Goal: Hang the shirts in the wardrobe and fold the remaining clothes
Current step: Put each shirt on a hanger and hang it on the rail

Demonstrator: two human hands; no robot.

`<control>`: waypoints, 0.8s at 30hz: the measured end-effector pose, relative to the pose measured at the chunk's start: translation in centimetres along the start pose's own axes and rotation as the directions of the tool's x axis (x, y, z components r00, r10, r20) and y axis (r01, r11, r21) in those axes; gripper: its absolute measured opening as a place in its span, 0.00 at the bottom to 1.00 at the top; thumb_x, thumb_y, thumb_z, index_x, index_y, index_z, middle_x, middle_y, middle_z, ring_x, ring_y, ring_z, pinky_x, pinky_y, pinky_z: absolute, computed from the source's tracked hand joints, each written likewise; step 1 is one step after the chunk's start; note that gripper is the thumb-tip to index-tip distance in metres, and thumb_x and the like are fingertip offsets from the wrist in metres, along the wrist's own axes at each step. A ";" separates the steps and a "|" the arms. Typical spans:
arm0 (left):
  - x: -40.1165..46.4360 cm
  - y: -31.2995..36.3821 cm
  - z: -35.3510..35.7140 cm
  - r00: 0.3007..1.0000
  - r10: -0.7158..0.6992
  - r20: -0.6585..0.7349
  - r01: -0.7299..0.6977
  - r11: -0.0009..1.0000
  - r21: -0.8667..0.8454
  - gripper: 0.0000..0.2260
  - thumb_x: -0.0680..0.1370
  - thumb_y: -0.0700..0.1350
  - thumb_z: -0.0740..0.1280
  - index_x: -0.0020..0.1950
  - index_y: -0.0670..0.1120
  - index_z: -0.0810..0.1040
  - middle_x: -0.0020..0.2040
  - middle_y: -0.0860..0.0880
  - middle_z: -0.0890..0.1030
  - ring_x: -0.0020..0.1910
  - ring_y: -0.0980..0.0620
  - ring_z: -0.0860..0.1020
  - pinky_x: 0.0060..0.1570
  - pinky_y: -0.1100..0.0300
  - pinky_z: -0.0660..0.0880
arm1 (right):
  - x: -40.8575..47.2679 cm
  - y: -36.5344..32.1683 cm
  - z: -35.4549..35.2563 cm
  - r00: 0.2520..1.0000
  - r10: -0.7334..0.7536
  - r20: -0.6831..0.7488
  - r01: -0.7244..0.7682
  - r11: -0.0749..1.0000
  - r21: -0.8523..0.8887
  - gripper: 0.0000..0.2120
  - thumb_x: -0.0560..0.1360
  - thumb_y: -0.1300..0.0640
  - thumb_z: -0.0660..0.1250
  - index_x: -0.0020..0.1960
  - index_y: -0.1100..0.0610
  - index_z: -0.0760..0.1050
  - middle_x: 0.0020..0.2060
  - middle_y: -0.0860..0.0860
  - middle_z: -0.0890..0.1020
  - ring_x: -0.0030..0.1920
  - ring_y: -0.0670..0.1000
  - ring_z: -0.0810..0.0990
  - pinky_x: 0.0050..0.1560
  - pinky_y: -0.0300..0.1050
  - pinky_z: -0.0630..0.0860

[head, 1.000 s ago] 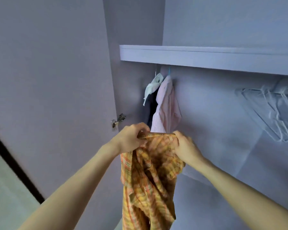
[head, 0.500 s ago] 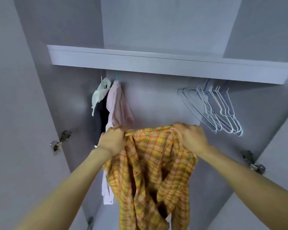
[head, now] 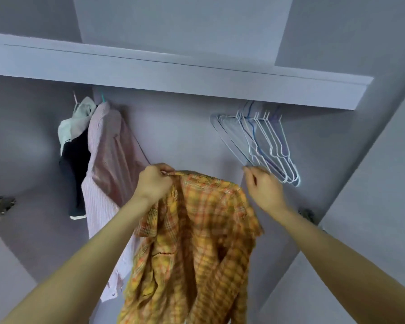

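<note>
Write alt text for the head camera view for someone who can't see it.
A person's left hand grips the collar of an orange plaid shirt held up inside a wardrobe, while the right hand reaches toward a bunch of empty wire hangers. A pink striped shirt and a dark garment already hang at left.

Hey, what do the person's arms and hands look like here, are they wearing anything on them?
Both forearms are bare as far as the frame shows: no sleeves, gloves, watch or bracelets. The left hand and right hand show no rings that can be made out, though the picture is slightly blurred.
</note>
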State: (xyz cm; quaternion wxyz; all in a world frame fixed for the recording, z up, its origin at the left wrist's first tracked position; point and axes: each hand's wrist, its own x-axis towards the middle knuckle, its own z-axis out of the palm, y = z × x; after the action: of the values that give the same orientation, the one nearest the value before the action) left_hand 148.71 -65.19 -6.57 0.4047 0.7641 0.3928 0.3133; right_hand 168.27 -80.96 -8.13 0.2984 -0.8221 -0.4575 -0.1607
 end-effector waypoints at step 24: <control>-0.5 -2.2 0.6 0.984 -0.026 -0.179 0.051 0.989 0.136 0.07 0.74 0.40 0.66 0.47 0.48 0.81 0.36 0.56 0.76 0.40 0.54 0.73 0.43 0.64 0.67 | 6.9 0.2 3.6 0.959 0.281 0.050 -0.284 0.926 0.250 0.14 0.81 0.60 0.51 0.61 0.62 0.72 0.53 0.63 0.79 0.54 0.64 0.76 0.46 0.50 0.70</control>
State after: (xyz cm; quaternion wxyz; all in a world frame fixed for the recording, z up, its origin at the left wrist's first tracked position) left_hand 148.11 -65.03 -8.87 0.3196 0.7522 0.4627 0.3435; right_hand 172.03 -74.25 -7.26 0.4184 -0.8353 -0.3532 -0.0508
